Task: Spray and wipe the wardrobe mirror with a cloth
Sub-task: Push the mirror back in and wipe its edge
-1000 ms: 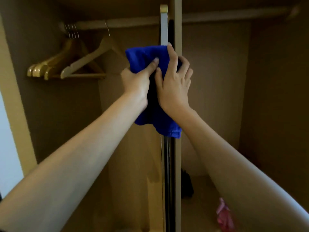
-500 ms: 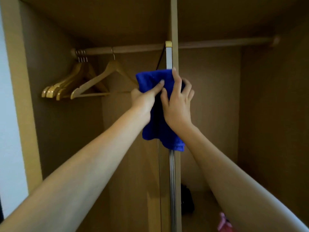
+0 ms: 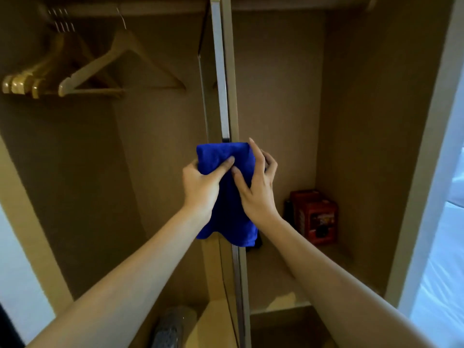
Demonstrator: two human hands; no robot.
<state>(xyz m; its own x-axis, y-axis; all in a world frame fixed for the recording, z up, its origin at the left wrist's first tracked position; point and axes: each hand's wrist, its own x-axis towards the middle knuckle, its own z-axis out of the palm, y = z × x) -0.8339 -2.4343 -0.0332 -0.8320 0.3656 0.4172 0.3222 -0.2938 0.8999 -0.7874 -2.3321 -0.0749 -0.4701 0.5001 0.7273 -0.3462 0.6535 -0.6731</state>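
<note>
A blue cloth (image 3: 232,212) is folded over the thin vertical edge of the mirror door (image 3: 221,79), which runs down the middle of the open wardrobe. My left hand (image 3: 203,187) grips the cloth from the left, thumb pressed across its front. My right hand (image 3: 256,187) clamps it from the right, thumb on the front and fingers curled behind the edge. The cloth's lower end hangs loose below both hands. The mirror face is seen only edge-on. No spray bottle is in view.
Several wooden hangers (image 3: 82,74) hang on the rail at upper left. A red box (image 3: 316,217) stands on the shelf at the right back. A grey object (image 3: 173,327) lies low at the bottom centre. A white door frame (image 3: 431,151) rises at the right.
Both hands have slid the cloth down the door edge, from near the top rail to mid-height. The view has tilted down, bringing the red box and shelf into sight.
</note>
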